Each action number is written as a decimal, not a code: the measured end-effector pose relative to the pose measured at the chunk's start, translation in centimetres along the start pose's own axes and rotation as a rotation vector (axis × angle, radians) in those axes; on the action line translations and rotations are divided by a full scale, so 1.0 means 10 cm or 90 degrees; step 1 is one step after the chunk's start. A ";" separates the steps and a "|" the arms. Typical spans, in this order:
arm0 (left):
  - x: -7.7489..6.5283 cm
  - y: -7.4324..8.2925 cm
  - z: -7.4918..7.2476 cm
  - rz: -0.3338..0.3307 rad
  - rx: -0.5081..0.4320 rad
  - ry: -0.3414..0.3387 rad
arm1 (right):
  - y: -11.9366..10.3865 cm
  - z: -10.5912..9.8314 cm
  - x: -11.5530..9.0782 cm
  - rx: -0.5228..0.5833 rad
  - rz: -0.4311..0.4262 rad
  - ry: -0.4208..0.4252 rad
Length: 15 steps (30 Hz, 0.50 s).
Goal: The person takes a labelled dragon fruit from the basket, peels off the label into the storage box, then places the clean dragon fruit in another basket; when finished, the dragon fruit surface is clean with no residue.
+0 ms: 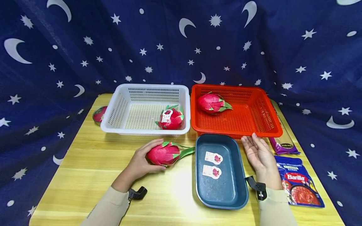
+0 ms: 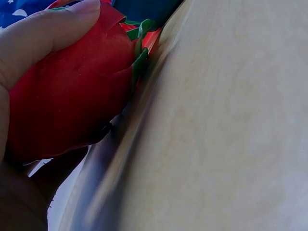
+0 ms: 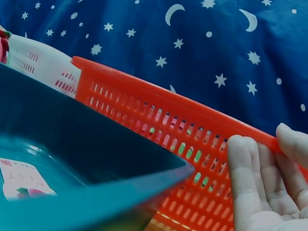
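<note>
Your left hand, curved part-closed, grips a dragon fruit just left of the blue tray; your right hand pinches the near rim of the red basket.

Dark blue fabric, printed with white crescent moons, stars and dots, hangs behind the pale wood-grain worktop and shows along both sides; bright glare whitens the wood.

Free foreground tabletop, tray right, baskets behind
</note>
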<state>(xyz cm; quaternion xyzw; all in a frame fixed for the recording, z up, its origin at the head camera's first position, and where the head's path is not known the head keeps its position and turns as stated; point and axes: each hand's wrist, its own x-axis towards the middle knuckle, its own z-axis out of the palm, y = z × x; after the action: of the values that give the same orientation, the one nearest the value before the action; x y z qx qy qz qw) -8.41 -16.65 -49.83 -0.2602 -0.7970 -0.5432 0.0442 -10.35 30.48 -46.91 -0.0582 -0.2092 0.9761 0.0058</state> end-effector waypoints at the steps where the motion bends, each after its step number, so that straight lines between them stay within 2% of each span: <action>1: 0.00 0.00 0.00 0.000 0.003 0.000 | -0.01 0.00 0.00 0.003 0.000 0.000; 10: 0.00 0.03 -0.02 0.010 0.015 0.009 | -0.04 -0.01 -0.01 0.022 0.004 -0.010; 15: 0.00 0.05 -0.05 -0.005 -0.006 0.032 | -0.04 -0.02 -0.01 0.023 0.003 -0.011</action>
<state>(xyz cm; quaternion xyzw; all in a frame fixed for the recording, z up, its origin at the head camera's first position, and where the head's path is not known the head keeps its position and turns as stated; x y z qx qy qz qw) -8.25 -16.97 -49.18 -0.2437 -0.7941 -0.5535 0.0604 -10.27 30.95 -46.93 -0.0502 -0.1913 0.9802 0.0026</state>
